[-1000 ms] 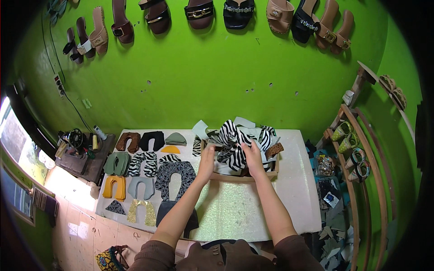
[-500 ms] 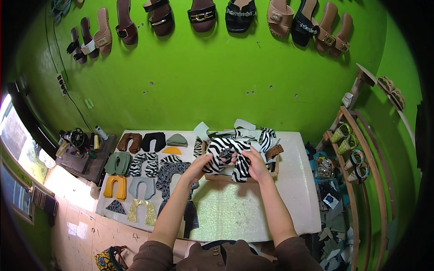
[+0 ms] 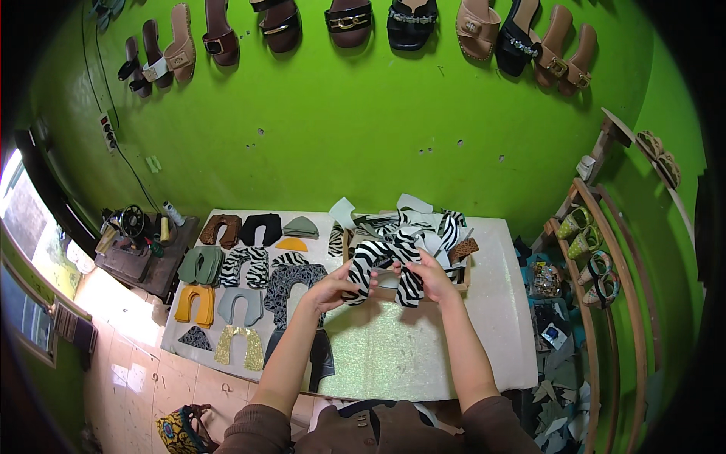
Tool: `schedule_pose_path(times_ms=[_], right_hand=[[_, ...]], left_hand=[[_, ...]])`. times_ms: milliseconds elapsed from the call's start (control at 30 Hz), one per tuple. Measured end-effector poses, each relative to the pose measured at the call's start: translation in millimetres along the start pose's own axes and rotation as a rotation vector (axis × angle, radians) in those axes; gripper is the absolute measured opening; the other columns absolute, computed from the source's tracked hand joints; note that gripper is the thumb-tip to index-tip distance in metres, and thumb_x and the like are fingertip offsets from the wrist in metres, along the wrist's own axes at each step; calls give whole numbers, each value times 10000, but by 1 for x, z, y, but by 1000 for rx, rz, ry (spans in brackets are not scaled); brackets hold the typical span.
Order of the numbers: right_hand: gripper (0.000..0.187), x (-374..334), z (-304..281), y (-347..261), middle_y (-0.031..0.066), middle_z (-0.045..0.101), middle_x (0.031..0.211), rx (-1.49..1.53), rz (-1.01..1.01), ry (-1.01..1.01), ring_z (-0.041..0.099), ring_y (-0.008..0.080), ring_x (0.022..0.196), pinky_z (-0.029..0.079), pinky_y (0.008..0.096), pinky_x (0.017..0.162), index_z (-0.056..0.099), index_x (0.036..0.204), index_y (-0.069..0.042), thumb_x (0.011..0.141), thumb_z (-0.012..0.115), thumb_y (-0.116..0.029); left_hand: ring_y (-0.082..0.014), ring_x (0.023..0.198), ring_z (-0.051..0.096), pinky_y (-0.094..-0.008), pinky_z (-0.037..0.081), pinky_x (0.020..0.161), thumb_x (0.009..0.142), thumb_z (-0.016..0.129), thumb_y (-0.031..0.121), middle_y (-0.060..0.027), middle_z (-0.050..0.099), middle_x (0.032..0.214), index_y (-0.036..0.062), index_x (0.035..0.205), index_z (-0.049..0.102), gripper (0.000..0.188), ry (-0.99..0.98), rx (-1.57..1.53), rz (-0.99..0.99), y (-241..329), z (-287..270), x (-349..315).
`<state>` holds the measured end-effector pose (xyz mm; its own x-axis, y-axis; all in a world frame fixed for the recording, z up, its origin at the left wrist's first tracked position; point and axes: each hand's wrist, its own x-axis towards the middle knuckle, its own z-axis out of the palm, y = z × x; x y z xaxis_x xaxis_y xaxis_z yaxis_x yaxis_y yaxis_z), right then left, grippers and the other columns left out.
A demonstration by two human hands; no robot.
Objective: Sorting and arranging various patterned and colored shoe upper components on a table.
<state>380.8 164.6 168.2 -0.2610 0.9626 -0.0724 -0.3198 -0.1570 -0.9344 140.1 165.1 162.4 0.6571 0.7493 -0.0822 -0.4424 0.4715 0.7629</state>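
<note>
Left hand [image 3: 333, 286]: closed on the left limb of a zebra upper [image 3: 386, 266], fingers curled over its edge. I hold it lifted off the table [image 3: 491, 333], above the near rim of the tray [image 3: 463, 281].

Right hand [image 3: 432, 274]: clamped on the right limb of the same upper, thumb on top. The two hands are apart, the U-shaped piece stretched between them, open end toward me.

Step in hand, as I judge it: a single cut piece is drawn from the pile and held up for checking or sorting. The next move would call for a free spot among the laid-out pieces, and for keeping the limbs flat and untwisted as the piece goes down.

Tray: shallow, wooden, just beyond the hands; heaped with more zebra pieces, pale grey offcuts [image 3: 344, 212] and one brown textured scrap [image 3: 463, 248].

Table, left half: uppers in rows, lying flat and mostly apart. Brown [image 3: 221, 228], black [image 3: 261, 227], grey-green [image 3: 301, 226], olive [image 3: 200, 265], mustard [image 3: 193, 303], gold glitter [image 3: 238, 345], further zebra ones [image 3: 246, 265].

Left of the table: a sewing machine [image 3: 133, 225] on a dark stand.

Wall: green, with a row of sandals [image 3: 349, 15] hung along the top.

Right: a wooden rack [image 3: 597, 250] with more shoes.
</note>
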Motion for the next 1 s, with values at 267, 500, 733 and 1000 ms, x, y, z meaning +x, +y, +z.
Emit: schedule_pose_path(times_ms=[267,500,733,1000], right_hand=[[333,1,7,6,87,623,948,-51,30,-47,600,140,844,489,242,734,468,1130,-23,808,536,23],[640,4,25,19,157,599,1039,-585,-171,8,604,218,911,478,303,750,375,1221,-57,686,722,-115],[638,19,55,35,152,591,989,-1016,-272,381,601,267,887,460,332,772,382,1222,-84,664,689,-128],[492,41,101,60,99,616,901,-688,-245,80,593,167,818,460,277,730,483,1128,-80,675,673,-108]], left_hand=[[-133,788,603,-256,510,688,888,514,264,-48,607,887,53,988,540,235,263,179,-111,-5,-5,2],[-108,748,577,-231,486,678,905,487,214,-14,580,820,8,1085,543,279,287,198,-108,-12,-15,-3],[-114,794,571,-248,475,738,870,514,111,-18,576,867,3,1193,473,343,248,133,-75,-7,-34,-19],[-282,1037,535,-381,442,917,825,485,175,-208,524,1111,-73,1232,376,489,35,-203,-69,20,-81,-67]])
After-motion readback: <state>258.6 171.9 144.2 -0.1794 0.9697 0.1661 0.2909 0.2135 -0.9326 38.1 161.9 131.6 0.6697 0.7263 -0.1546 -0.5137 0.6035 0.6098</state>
